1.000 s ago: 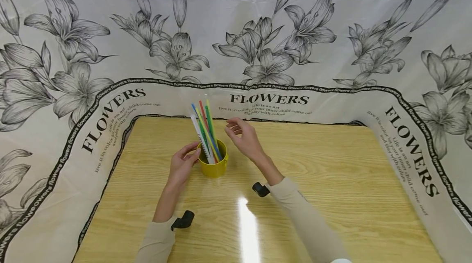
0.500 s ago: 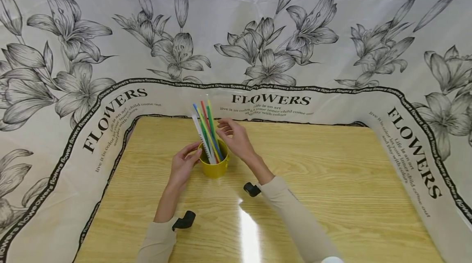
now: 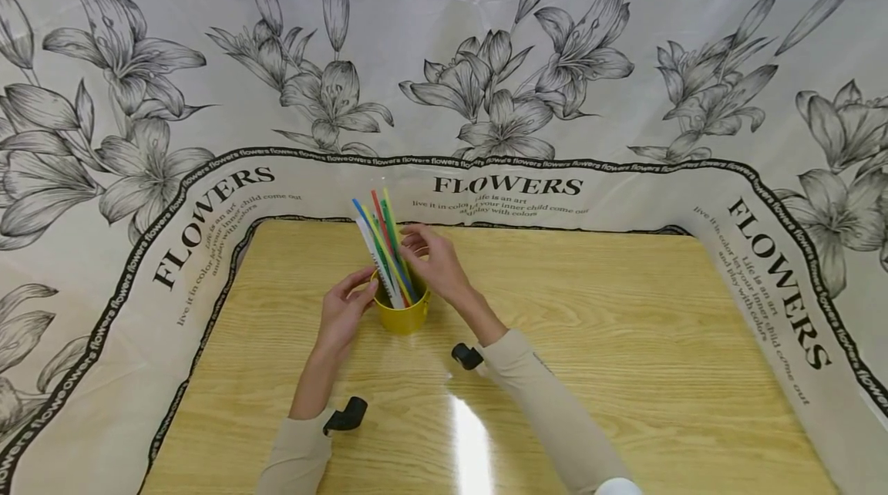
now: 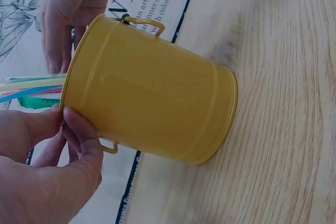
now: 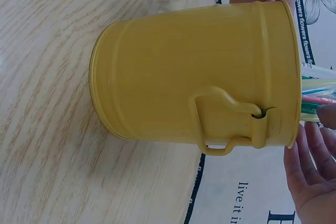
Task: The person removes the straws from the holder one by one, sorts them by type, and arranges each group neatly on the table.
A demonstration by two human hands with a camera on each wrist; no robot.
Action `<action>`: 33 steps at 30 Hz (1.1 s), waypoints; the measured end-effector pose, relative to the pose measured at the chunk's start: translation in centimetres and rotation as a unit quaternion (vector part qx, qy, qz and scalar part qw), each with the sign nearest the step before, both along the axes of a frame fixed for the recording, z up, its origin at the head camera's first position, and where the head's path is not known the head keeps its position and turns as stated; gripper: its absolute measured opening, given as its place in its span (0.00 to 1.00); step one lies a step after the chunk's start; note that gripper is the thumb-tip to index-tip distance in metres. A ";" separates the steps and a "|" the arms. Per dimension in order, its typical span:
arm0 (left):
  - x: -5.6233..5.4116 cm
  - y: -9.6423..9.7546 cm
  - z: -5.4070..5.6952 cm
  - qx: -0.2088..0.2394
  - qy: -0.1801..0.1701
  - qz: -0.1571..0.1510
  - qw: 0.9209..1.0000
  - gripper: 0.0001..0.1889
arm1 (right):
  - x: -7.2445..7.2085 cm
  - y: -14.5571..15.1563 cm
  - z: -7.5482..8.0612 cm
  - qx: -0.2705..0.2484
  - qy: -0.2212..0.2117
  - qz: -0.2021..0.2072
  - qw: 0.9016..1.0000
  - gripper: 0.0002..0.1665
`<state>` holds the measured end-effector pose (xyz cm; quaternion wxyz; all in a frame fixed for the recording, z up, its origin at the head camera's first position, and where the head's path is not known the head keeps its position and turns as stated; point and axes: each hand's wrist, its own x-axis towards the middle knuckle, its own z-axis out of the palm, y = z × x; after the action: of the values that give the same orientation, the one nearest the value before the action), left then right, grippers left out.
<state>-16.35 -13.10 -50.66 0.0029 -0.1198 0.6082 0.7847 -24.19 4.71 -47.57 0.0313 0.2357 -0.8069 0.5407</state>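
A yellow metal bucket (image 3: pixel 402 319) with small wire handles stands upright on the wooden table. Thin coloured sticks (image 3: pixel 380 221), in blue, yellow, red and green, lean in it beside a white strip (image 3: pixel 365 237) with dark printing. At the bucket's left, my left hand (image 3: pixel 343 306) pinches the rim between thumb and fingers, as the left wrist view shows closely. My right hand (image 3: pixel 437 264) is at the sticks above the right rim, its fingers loosely bent and its thumb (image 5: pixel 328 115) over the sticks' edge. Whether it touches them is hard to see.
Around the bucket spreads a light wood tabletop (image 3: pixel 590 310). A white cloth (image 3: pixel 486 117) printed with flowers and lettering rises behind it and along both sides. Each wrist carries a black camera mount (image 3: pixel 347 414). Light glares on the table's front.
My right hand has moved left, from beside the bucket to the sticks. The sticks' tops have shifted slightly left in the last half second. My left hand stays at the rim.
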 end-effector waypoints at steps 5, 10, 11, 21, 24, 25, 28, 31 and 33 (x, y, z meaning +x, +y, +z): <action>0.0 -0.1 -0.1 -0.002 0.000 0.001 1.000 0.18 | 0.1 -0.2 -0.2 0.008 0.000 0.004 1.000 0.17; -0.1 -0.1 0.0 -0.016 -0.003 -0.008 1.000 0.18 | 0.1 -0.5 -0.4 0.017 0.003 0.003 1.000 0.17; -0.1 -0.1 0.0 -0.021 -0.003 -0.009 1.000 0.18 | 0.1 -0.5 -0.4 0.019 0.005 0.002 1.000 0.17; -0.1 -0.2 0.2 -0.047 0.000 -0.016 0.999 0.18 | 0.1 0.4 0.6 0.010 0.004 -0.004 1.000 0.14; -0.1 -0.2 0.2 -0.046 -0.002 -0.017 0.999 0.18 | 0.1 0.8 0.9 0.002 -0.005 -0.010 1.000 0.13; -0.2 -0.2 0.2 -0.046 -0.002 -0.017 0.999 0.18 | 0.1 0.9 1.0 -0.001 -0.006 -0.012 1.000 0.13; -0.2 -0.2 0.2 -0.042 -0.004 -0.016 0.999 0.18 | 0.0 1.3 1.1 -0.013 -0.008 -0.014 1.000 0.13; -0.2 -0.2 0.1 -0.042 -0.007 -0.017 0.999 0.18 | 0.0 1.6 1.1 -0.022 -0.008 -0.009 1.000 0.14; -0.2 -0.2 0.1 -0.043 -0.009 -0.017 0.999 0.18 | 0.0 1.7 1.1 -0.022 -0.007 -0.006 1.000 0.15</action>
<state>-16.54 -13.27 -50.58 0.0170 -0.1163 0.6432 0.7566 -24.16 6.46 -46.43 0.0341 0.2268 -0.7961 0.5601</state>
